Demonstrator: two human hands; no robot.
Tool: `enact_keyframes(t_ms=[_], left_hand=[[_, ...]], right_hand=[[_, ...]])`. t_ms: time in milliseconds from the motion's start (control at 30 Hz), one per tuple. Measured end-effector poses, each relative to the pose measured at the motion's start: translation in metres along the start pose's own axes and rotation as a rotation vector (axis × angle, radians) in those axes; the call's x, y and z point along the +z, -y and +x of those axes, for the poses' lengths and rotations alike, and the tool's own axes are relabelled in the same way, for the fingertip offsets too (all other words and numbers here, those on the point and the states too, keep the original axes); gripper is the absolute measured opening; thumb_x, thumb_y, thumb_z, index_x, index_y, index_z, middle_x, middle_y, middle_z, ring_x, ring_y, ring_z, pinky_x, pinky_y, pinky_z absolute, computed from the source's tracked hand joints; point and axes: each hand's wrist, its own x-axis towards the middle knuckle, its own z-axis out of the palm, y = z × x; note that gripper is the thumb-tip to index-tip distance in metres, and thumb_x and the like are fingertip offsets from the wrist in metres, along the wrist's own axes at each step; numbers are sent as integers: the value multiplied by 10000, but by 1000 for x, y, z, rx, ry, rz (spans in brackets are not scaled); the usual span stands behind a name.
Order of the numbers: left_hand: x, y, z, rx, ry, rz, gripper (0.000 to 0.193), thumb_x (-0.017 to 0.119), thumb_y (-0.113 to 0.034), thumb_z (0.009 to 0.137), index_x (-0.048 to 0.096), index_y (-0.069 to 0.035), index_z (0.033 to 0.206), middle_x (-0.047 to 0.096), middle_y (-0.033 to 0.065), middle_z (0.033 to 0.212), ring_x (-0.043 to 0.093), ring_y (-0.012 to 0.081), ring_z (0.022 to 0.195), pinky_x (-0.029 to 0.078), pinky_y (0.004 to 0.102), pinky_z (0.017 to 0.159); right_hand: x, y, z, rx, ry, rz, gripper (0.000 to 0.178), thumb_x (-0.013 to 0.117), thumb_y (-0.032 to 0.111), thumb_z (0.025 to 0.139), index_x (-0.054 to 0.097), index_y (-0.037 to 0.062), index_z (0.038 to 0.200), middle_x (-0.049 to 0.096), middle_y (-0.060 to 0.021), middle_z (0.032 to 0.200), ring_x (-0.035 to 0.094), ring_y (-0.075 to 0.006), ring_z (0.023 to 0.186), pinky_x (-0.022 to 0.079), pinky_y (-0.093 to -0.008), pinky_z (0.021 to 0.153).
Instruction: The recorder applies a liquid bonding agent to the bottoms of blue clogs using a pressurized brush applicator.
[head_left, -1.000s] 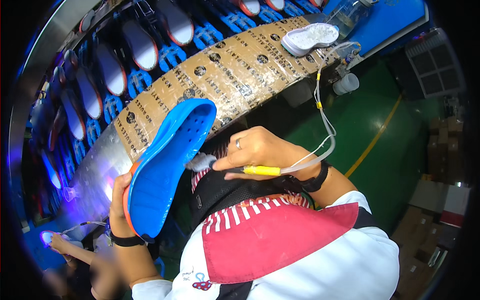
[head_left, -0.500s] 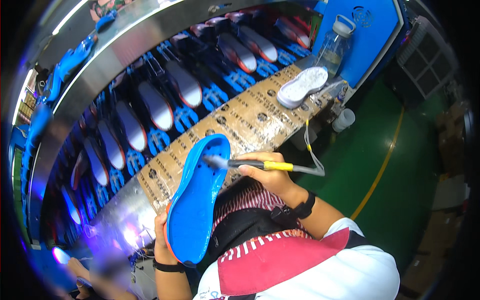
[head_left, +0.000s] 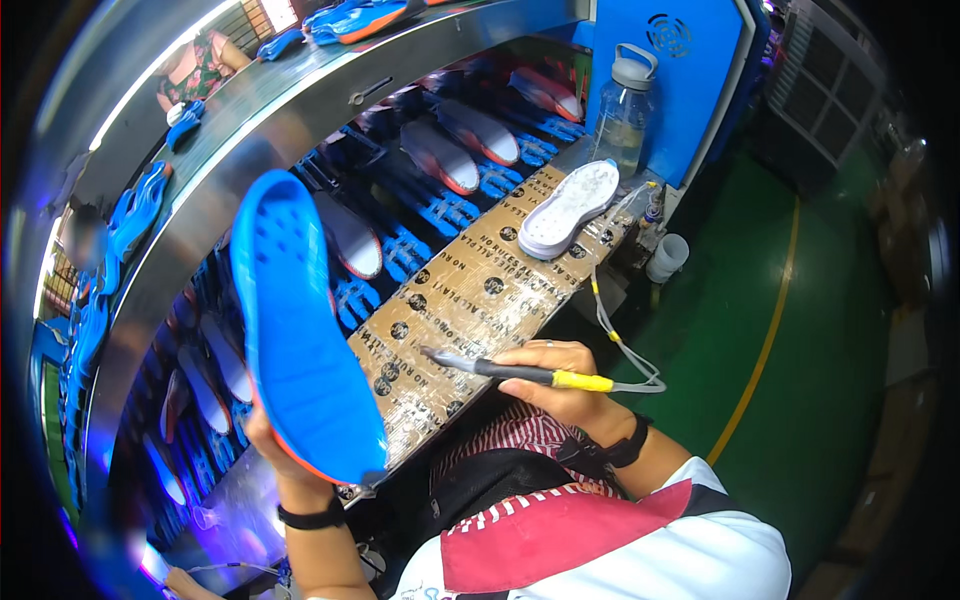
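A blue shoe sole (head_left: 305,340) with an orange underside stands raised and tilted at the left, its inner face turned toward me. My left hand (head_left: 270,440) grips its lower left edge, some fingers hidden behind it. In my right hand (head_left: 560,385) is a brush (head_left: 515,371) with a black handle, a yellow sleeve and a clear tube trailing from its end. The bristles point left over the cardboard-covered ledge (head_left: 480,290), apart from the sole. A white sole (head_left: 568,210) lies at the far end of that ledge.
Behind the ledge, a rack holds several shoe parts (head_left: 440,157) on blue supports. A conveyor (head_left: 290,75) above carries more blue soles (head_left: 355,20). At the right are a water bottle (head_left: 625,110), a blue machine panel (head_left: 690,90) and a white cup (head_left: 667,257). Another person (head_left: 205,65) is across the conveyor.
My left hand has moved the blue sole up and left, away from the brush. The bristles, over the sole's inner face before, are now clear of it; my right hand is slightly lower.
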Motion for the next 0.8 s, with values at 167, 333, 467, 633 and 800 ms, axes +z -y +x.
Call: enact_keyframes(t_ms=[167, 333, 467, 633, 800], left_hand=[[41, -59, 102, 205, 356, -36, 589, 293, -375, 963, 475, 88, 1279, 612, 229, 1164, 636, 339, 1021, 524, 464, 906], [11, -113, 270, 83, -128, -426, 651, 299, -472, 992, 196, -38, 1466, 171, 206, 1539, 218, 365, 1408, 183, 611, 1129], [-18, -107, 313, 24, -207, -391, 747, 433, -449, 970, -3, -172, 1510, 117, 313, 1508, 258, 471, 1362, 235, 608, 1107], [-10, -103, 269, 228, -317, 494, 584, 596, -280, 895, 402, -119, 1422, 594, 178, 1159, 636, 270, 901, 515, 376, 734], [-87, -161, 250, 919, -637, 1669, 476, 650, -346, 809, 628, -124, 1230, 589, 188, 1195, 561, 292, 1085, 447, 445, 913]], right_hand=[[-38, 2, -16, 156, -105, -37, 240, 751, 74, 766, 695, -2, 987, 706, -126, 861, 676, -198, 718, 519, -271, 655], [-58, 13, -31, 364, -200, 74, 233, 734, 61, 784, 692, -22, 997, 707, -104, 844, 654, -125, 715, 506, -241, 651], [-68, 6, -42, 464, -287, 123, 257, 720, 45, 787, 681, -34, 1028, 699, -78, 835, 646, -104, 718, 503, -217, 660], [-80, -3, -55, 512, -295, 118, 260, 705, 26, 786, 676, -43, 1035, 694, -83, 803, 650, -105, 699, 520, -212, 653], [-75, -4, -50, 534, -306, 192, 252, 705, 23, 792, 667, -63, 1026, 687, -86, 814, 637, -105, 662, 522, -211, 633]])
